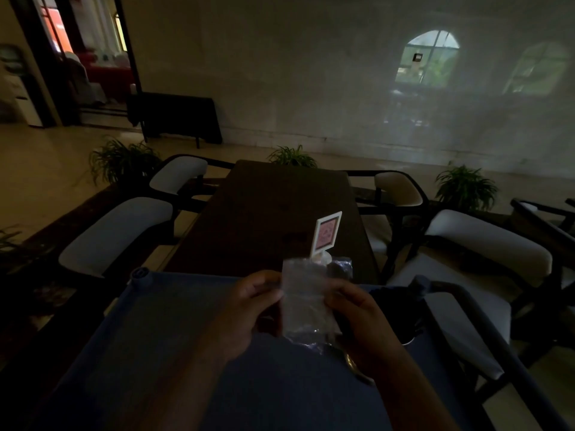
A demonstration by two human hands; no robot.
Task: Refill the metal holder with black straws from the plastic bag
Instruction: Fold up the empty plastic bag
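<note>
Long dark surface [273, 213]: runs away from the camera down the middle of the dim room.
Blue surface [149, 321]: nearest the camera, below both hands.
Chairs [118, 231]: pale cushions, lined along both sides of the long dark surface.
Left hand [249, 306]: raised over the blue surface; fingers [264, 287] curled in and pinching the left edge of the plastic bag.
Right hand [357, 312]: level with the left; fingers [339, 293] curled and gripping the bag's right edge.
Plastic bag [306, 300]: clear and crinkled, held upright between the two hands, above the blue surface.
Sign card [326, 233]: white-framed, standing tilted on the long dark surface just behind the bag's top.
Bag contents [340, 269]: a dark bundle at the upper right corner; too dim to tell as straws.
</note>
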